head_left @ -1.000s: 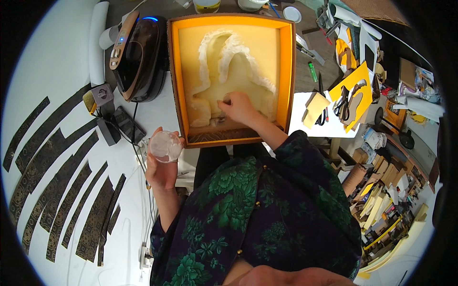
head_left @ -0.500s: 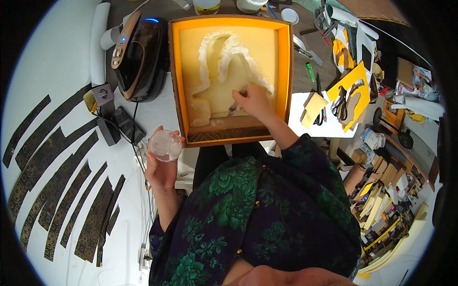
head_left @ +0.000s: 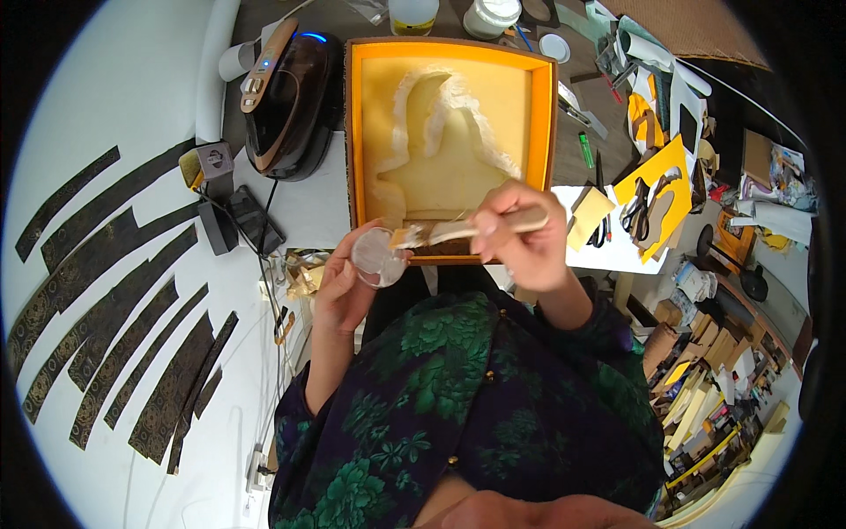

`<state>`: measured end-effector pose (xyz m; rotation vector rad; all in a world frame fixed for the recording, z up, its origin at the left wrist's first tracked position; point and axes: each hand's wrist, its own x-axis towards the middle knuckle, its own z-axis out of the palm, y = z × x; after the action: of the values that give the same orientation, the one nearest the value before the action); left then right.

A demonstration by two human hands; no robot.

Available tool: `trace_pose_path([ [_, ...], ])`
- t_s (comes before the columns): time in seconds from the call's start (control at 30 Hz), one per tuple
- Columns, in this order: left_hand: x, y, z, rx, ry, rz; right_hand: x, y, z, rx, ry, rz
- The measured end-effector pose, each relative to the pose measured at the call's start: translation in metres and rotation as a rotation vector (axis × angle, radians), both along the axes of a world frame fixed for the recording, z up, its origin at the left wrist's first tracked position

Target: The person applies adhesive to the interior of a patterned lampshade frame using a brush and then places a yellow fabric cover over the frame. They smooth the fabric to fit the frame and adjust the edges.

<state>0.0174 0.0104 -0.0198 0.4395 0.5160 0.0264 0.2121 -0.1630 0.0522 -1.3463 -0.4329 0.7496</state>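
Note:
My left hand (head_left: 345,280) holds a small clear cup (head_left: 379,258) with whitish stuff in it, near the box's front left corner. Between the fingers of my right hand (head_left: 522,234) is a flat brush (head_left: 458,231) with a pale wooden handle. Its bristles point left and are at the cup's rim; whether they dip inside is hard to tell. Behind both hands stands a shallow box (head_left: 543,123) with yellow inner walls and a brown rim. A cream foam insert (head_left: 493,79) fills it, with a shaped hollow edged in ragged white material.
Left of the box stands a dark steam iron (head_left: 295,106). Dark patterned strips (head_left: 97,256) lie on the white surface further left. Scissors (head_left: 636,212), a yellow sheet (head_left: 674,176) and a green lighter (head_left: 586,150) are to the right. A white tub (head_left: 492,16) stands behind.
My right hand has come out of the box toward me, bringing the brush to the cup. My left hand with the cup has shifted right, toward the brush.

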Motion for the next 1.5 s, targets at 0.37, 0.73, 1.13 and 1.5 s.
trace_pose_path([
  [0.37, 0.011, -0.007, 0.01, 0.196, -0.012, 0.047, -0.032, -0.008, -0.007, -0.082, -0.034, -0.007],
  [0.73, 0.013, -0.007, 0.008, 0.279, 0.018, 0.056, -0.026, -0.005, -0.018, -0.122, 0.088, -0.029],
  [1.13, -0.004, 0.009, 0.0, 0.366, 0.092, 0.152, -0.008, -0.013, -0.157, -0.641, -0.233, 0.042],
  [1.5, -0.015, 0.013, -0.007, 0.372, 0.14, 0.182, 0.009, -0.001, -0.158, -0.743, -0.099, 0.203],
])
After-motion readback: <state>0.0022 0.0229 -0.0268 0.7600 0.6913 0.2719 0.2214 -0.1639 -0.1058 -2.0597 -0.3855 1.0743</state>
